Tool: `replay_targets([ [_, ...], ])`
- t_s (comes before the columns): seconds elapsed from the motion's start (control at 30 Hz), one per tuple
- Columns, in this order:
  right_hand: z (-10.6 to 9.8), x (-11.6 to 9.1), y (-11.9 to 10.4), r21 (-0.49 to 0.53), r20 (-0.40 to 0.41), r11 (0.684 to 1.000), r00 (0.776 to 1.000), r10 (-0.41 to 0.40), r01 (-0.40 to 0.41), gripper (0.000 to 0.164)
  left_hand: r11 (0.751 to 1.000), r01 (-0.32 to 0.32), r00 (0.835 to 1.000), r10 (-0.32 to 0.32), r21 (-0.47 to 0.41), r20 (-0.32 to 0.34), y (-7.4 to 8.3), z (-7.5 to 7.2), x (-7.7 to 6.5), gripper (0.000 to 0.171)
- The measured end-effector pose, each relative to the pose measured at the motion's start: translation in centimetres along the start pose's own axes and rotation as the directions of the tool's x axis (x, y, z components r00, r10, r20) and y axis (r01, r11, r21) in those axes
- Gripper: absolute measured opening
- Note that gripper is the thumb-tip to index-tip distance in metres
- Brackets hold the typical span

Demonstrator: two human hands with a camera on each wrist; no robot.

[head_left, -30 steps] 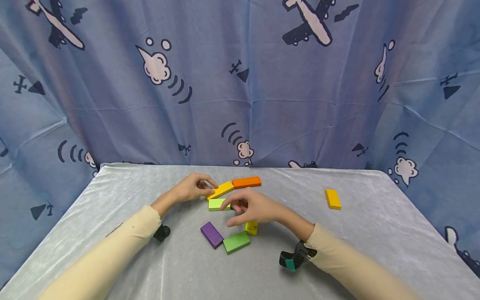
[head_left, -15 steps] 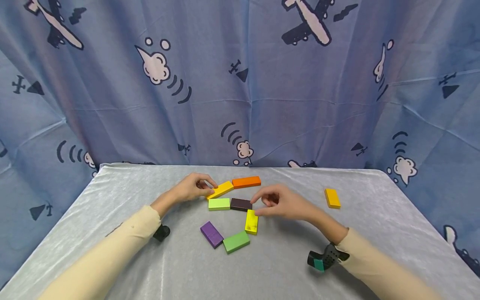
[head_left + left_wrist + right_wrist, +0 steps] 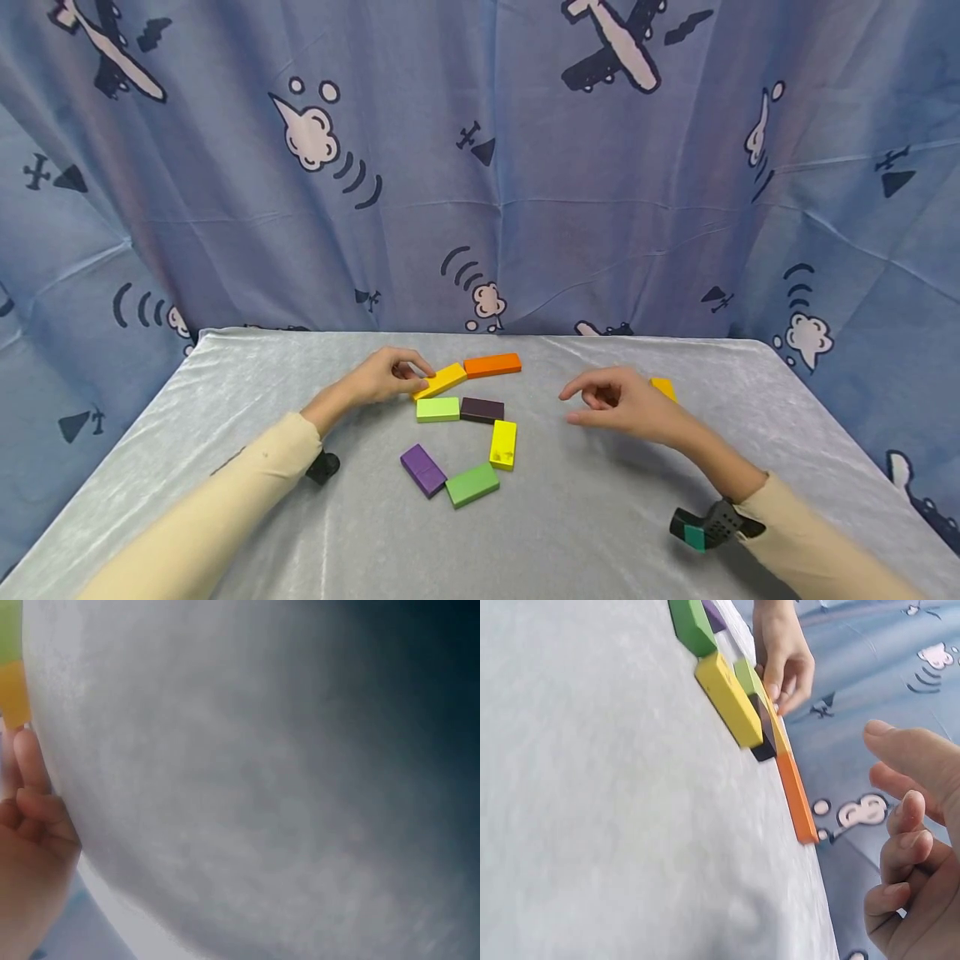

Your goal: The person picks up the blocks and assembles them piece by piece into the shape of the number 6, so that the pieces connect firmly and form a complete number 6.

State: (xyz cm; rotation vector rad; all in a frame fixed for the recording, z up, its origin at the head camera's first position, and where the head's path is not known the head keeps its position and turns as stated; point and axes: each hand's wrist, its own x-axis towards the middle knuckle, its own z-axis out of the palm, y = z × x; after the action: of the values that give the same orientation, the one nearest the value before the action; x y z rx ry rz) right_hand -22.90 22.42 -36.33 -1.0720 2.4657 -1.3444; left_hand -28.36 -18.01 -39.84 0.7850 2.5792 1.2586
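Note:
Thumb and fingertips of my left hand [image 3: 378, 377] pinch the near left end of an amber-yellow block [image 3: 446, 380], which lies on the cloth. Its far end meets an orange block [image 3: 492, 365]. My right hand [image 3: 630, 404] hovers right of the blocks, holding nothing, its fingers loosely bent. Behind it, another amber block [image 3: 663, 387] is partly hidden. In front of the held block lie a light green block [image 3: 438, 409] and a dark brown block [image 3: 482, 409], end to end. A bright yellow block [image 3: 503, 444], a green block [image 3: 472, 485] and a purple block [image 3: 423, 470] curve round below.
A pale grey cloth [image 3: 360, 533] covers the table. Behind its far edge hangs a blue curtain [image 3: 420, 275] printed with planes and clouds. A dark wrist device [image 3: 712, 527] sits on the right wrist, with cream sleeves on both arms.
My right hand has moved right, away from the dark brown and bright yellow blocks, uncovering them, and now partly covers the far right amber block. My left hand stays put.

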Motion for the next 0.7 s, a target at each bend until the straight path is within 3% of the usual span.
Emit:
replay_targets([
  [0.43,-3.4,-4.0,2.2,-0.020,-0.110,0.998,0.993,0.051,-0.054,0.022,1.000,0.020,1.000,-0.020,-0.004,0.006,0.1,0.1,0.0,0.017],
  [0.7,-4.9,-5.4,3.6,-0.083,-0.171,0.992,0.982,0.079,-0.094,0.022,0.999,0.053,0.999,-0.053,-0.001,0.005,0.3,0.1,0.0,0.017],
])
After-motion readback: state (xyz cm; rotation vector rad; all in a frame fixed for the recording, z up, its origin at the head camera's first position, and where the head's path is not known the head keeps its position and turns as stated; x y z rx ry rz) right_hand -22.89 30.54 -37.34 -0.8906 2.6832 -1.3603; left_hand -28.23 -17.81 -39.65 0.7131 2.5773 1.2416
